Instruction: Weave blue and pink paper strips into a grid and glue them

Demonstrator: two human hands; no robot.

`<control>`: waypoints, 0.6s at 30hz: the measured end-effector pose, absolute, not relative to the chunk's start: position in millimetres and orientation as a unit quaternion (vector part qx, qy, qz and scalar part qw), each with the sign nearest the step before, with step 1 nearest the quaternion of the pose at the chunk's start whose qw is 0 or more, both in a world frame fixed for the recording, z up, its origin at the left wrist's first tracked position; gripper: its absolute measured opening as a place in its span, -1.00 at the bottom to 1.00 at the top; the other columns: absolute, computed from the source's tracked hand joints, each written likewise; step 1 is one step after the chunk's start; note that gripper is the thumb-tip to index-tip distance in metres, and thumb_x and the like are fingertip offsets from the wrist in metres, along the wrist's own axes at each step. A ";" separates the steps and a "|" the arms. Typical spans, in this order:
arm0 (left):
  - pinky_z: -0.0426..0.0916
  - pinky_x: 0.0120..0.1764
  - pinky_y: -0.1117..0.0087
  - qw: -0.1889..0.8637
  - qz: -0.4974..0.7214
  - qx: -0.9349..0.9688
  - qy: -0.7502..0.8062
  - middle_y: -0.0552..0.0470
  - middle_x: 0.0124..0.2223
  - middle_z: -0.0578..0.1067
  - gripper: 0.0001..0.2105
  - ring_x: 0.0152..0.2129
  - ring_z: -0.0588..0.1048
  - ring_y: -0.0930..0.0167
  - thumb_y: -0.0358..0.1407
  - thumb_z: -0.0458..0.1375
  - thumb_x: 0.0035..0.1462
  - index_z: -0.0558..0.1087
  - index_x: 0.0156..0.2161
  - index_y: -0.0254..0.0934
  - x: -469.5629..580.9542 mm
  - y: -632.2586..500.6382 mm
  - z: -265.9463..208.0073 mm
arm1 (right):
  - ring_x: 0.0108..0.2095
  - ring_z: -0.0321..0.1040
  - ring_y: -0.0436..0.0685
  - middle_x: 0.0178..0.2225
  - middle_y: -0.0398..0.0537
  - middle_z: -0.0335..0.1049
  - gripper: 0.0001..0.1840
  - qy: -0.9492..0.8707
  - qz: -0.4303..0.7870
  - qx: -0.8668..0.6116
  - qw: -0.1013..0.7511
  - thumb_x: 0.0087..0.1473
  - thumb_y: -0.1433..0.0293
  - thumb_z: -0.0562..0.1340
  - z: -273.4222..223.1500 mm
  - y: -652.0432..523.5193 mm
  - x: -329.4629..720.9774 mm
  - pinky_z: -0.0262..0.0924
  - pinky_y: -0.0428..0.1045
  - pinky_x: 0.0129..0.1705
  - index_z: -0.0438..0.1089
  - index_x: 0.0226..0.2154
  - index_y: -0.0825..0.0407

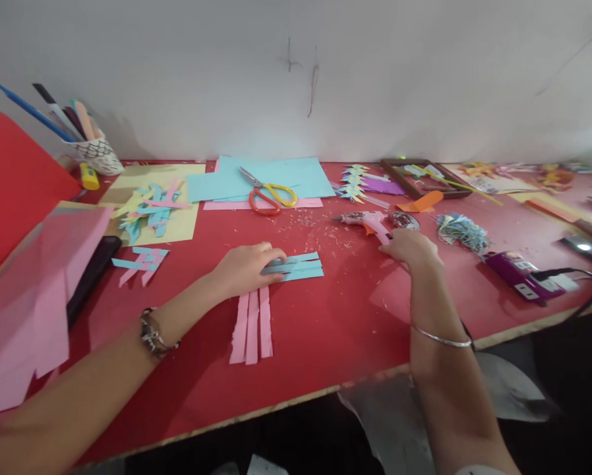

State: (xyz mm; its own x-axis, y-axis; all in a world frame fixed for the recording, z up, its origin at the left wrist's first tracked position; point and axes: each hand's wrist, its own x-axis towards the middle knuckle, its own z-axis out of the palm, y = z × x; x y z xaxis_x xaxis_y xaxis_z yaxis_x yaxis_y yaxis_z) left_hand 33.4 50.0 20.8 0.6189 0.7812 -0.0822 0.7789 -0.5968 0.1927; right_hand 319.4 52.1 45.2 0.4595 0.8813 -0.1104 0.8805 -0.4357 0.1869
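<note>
My left hand (246,269) is closed over the place where blue paper strips (303,265) meet pink paper strips (252,326), its thumb and forefinger gripping the blue ones. The blue strips point right and the pink ones run toward the table's front edge. Where they cross is hidden under my fingers. On the right, my right hand (413,249) grips the handle end of a pink hot glue gun (368,220), which lies with its nozzle to the left. A small woven piece of pink and blue strips (141,262) lies left of my left hand.
Scissors (269,191) rest on blue sheets (217,187) at the back. A pile of woven strips (152,208) and a pen cup (97,153) are at left. A yarn bundle (459,231), a purple power strip (521,276) with a cable, and a wooden frame (427,177) are at right.
</note>
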 end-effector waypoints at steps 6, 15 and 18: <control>0.12 -0.54 0.48 0.055 -0.005 0.904 0.424 0.03 -0.20 0.44 -0.80 -0.37 0.45 0.38 -0.21 -0.02 0.15 0.34 -0.14 -0.18 35.1 50.3 20.2 | -0.23 0.37 0.24 -0.18 0.15 0.42 -0.68 0.532 0.003 0.841 0.097 -0.09 0.35 0.18 43.0 51.5 322.3 0.20 0.00 -0.41 0.42 -0.22 0.07; 0.09 -0.58 0.49 0.026 -0.012 0.911 0.411 0.00 -0.21 0.43 -0.78 -0.39 0.45 0.38 -0.24 -0.07 0.20 0.35 -0.15 -0.24 34.6 46.1 20.1 | -0.18 0.36 0.27 -0.15 0.27 0.39 -0.63 0.568 0.000 0.819 0.077 0.03 0.36 0.06 40.3 57.0 325.2 0.18 -0.01 -0.35 0.37 -0.16 0.22; 0.05 -0.60 0.50 0.006 -0.022 0.912 0.410 0.01 -0.22 0.42 -0.77 -0.39 0.45 0.39 -0.19 -0.03 0.18 0.35 -0.14 -0.23 35.0 45.5 20.6 | -0.15 0.35 0.26 -0.15 0.31 0.39 -0.63 0.575 -0.002 0.815 0.077 0.05 0.41 0.03 39.1 58.5 325.6 0.17 -0.02 -0.31 0.36 -0.15 0.28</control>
State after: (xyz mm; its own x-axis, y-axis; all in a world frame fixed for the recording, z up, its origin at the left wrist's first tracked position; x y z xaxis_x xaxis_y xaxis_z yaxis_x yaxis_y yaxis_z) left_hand 35.0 45.5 20.6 0.6624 0.7478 -0.0445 0.7484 -0.6633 -0.0063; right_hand 325.6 58.5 39.1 0.3394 0.9362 -0.0916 0.9368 -0.3277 0.1225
